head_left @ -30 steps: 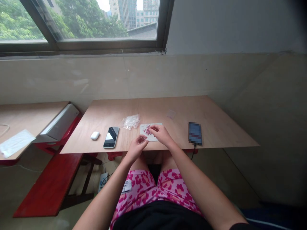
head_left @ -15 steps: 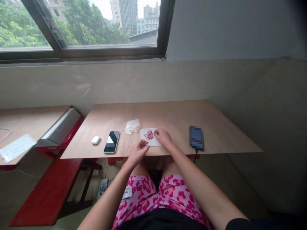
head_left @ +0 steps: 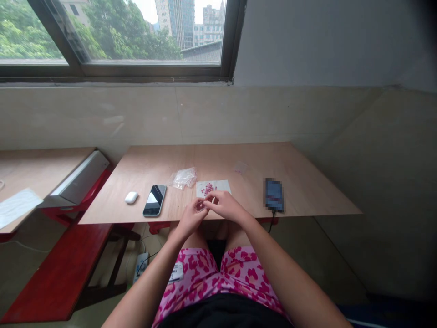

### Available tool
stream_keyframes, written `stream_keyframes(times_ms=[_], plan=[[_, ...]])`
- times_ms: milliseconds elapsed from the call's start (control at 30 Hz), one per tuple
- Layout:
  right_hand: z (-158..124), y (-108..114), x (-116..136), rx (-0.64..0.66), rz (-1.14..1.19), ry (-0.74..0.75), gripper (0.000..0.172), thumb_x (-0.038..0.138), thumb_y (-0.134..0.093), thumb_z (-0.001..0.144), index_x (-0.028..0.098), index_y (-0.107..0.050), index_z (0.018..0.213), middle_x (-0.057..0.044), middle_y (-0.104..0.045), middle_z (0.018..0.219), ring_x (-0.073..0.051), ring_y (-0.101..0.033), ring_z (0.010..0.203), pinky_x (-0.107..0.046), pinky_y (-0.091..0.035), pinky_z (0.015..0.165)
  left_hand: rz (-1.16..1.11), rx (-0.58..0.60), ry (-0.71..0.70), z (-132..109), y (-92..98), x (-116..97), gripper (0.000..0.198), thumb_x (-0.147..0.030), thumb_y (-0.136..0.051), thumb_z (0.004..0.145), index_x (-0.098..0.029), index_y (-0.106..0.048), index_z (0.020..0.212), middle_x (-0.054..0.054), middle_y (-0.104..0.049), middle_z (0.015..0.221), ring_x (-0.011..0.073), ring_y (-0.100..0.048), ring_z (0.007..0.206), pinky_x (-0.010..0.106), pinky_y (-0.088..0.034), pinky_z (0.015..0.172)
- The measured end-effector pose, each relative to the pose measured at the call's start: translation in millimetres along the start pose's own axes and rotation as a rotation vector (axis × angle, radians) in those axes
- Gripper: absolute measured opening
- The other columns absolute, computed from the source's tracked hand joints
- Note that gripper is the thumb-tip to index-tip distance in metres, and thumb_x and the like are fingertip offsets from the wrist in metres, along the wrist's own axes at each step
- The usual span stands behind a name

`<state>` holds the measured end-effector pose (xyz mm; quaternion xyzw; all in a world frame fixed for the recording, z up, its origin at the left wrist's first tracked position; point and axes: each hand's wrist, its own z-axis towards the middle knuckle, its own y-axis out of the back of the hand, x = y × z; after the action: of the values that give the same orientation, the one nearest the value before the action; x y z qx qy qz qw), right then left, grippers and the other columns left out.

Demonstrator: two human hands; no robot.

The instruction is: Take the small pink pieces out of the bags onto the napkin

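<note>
Both hands meet just above the near edge of a white paper sheet [head_left: 223,184]. A small loose pile of pink beads [head_left: 207,188] lies on that sheet. My left hand [head_left: 193,214] is curled, palm up, around what looks like a small clear plastic bag [head_left: 200,206], with a pink spot showing in it. The fingertips of my right hand [head_left: 223,206] are pinched together at the left fingers, apparently on a pink bead. The fingers partly hide the bead and the bag's mouth.
Clear plastic bags [head_left: 184,177] lie in a stack behind a phone [head_left: 154,200]. A white earbud case [head_left: 131,197] sits farther left. Behind the sheet is a small clear bag with pink bits [head_left: 241,167]. A cabled, blurred-out device [head_left: 274,195] lies at right on the wooden table [head_left: 307,196].
My right hand has moved from the bead pile left and toward me, to the left hand. The left hand stays near the table's front edge. The whole view has shifted slightly.
</note>
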<state>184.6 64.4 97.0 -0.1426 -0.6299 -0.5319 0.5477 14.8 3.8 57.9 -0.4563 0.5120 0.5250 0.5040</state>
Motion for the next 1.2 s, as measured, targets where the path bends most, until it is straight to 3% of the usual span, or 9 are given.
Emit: stream_keyframes(times_ms=[67, 200, 333, 633, 767, 933, 1033, 1133, 1200], plan=[[-4, 2, -5, -0.032, -0.069, -0.038, 0.018, 0.034, -0.062, 0.09, 0.021, -0.075, 0.091, -0.003, -0.076, 0.087, -0.017, -0.065, 0.074, -0.025, -0.048, 0.071, 0.018, -0.015, 0.008, -2, 0.5, -4, 0.024, -0.037, -0.071, 0.085, -0.017, -0.066, 0.097, 0.004, -0.069, 0.09, 0.0192, -0.063, 0.085, 0.03, -0.046, 0.08], [-1, 5, -43, -0.199, -0.264, -0.215, 0.018, 0.027, -0.059, 0.092, 0.019, -0.074, 0.085, -0.005, -0.076, 0.085, -0.018, -0.067, 0.077, -0.026, -0.048, 0.073, 0.029, -0.064, 0.022, -3, 2.9, -5, 0.024, -0.038, -0.073, 0.083, -0.018, -0.067, 0.093, 0.002, -0.067, 0.085, 0.0179, -0.062, 0.081, 0.028, -0.045, 0.076], [7, -3, -71, -0.152, -0.472, -0.308, 0.013, 0.02, -0.062, 0.089, 0.019, -0.074, 0.092, -0.006, -0.076, 0.095, -0.019, -0.068, 0.087, -0.024, -0.046, 0.078, -0.016, -0.072, 0.022, -1, 3.9, 0, 0.026, -0.04, -0.074, 0.083, -0.018, -0.067, 0.094, 0.001, -0.065, 0.081, 0.0169, -0.06, 0.077, 0.028, -0.044, 0.074], [26, -22, -75, -0.157, -0.594, -0.305, 0.011, 0.024, -0.063, 0.091, 0.02, -0.072, 0.095, -0.007, -0.072, 0.105, -0.018, -0.066, 0.091, -0.024, -0.043, 0.075, -0.025, -0.09, 0.049, 3, 5.5, -7, 0.032, -0.046, -0.075, 0.079, -0.018, -0.067, 0.092, 0.001, -0.062, 0.076, 0.0169, -0.058, 0.071, 0.028, -0.043, 0.068], [28, -18, -71, -0.2, -0.492, -0.306, 0.008, 0.021, -0.063, 0.087, 0.019, -0.071, 0.085, -0.007, -0.073, 0.096, -0.019, -0.066, 0.088, -0.024, -0.045, 0.075, -0.018, -0.079, 0.05, 3, 6.6, -8, 0.031, -0.046, -0.073, 0.081, -0.018, -0.067, 0.093, 0.0, -0.061, 0.073, 0.0163, -0.057, 0.067, 0.028, -0.043, 0.065], [23, -7, -44, -0.303, 0.013, -0.285, 0.018, 0.034, -0.059, 0.086, 0.018, -0.068, 0.082, -0.003, -0.07, 0.074, -0.017, -0.063, 0.066, -0.026, -0.048, 0.064, 0.028, -0.067, 0.011, 2, 7.9, -8, 0.024, -0.038, -0.072, 0.083, -0.018, -0.067, 0.094, 0.002, -0.066, 0.081, 0.0179, -0.061, 0.077, 0.029, -0.045, 0.073], [17, -3, -13, -0.188, 0.212, -0.224, 0.024, 0.04, -0.059, 0.087, 0.018, -0.067, 0.085, -0.001, -0.068, 0.072, -0.015, -0.059, 0.06, -0.025, -0.046, 0.057, 0.061, -0.067, 0.01, 2, 6.7, -7, 0.025, -0.037, -0.073, 0.083, -0.017, -0.068, 0.097, 0.003, -0.067, 0.082, 0.0187, -0.062, 0.078, 0.03, -0.045, 0.074], [10, -1, 14, -0.031, 0.126, -0.095, 0.021, 0.04, -0.066, 0.085, 0.019, -0.071, 0.086, -0.002, -0.072, 0.082, -0.015, -0.062, 0.068, -0.025, -0.047, 0.063, 0.042, -0.056, -0.008, 1, 4.8, -4, 0.028, -0.039, -0.074, 0.082, -0.017, -0.07, 0.099, 0.005, -0.07, 0.086, 0.0213, -0.065, 0.083, 0.032, -0.048, 0.078], [6, 4, 22, -0.03, 0.023, -0.071, 0.018, 0.037, -0.067, 0.085, 0.019, -0.073, 0.086, -0.002, -0.074, 0.084, -0.015, -0.062, 0.07, -0.025, -0.047, 0.066, 0.012, -0.047, -0.007, 0, 4.4, -4, 0.03, -0.041, -0.075, 0.082, -0.017, -0.071, 0.101, 0.007, -0.072, 0.092, 0.0235, -0.067, 0.09, 0.035, -0.049, 0.084]])
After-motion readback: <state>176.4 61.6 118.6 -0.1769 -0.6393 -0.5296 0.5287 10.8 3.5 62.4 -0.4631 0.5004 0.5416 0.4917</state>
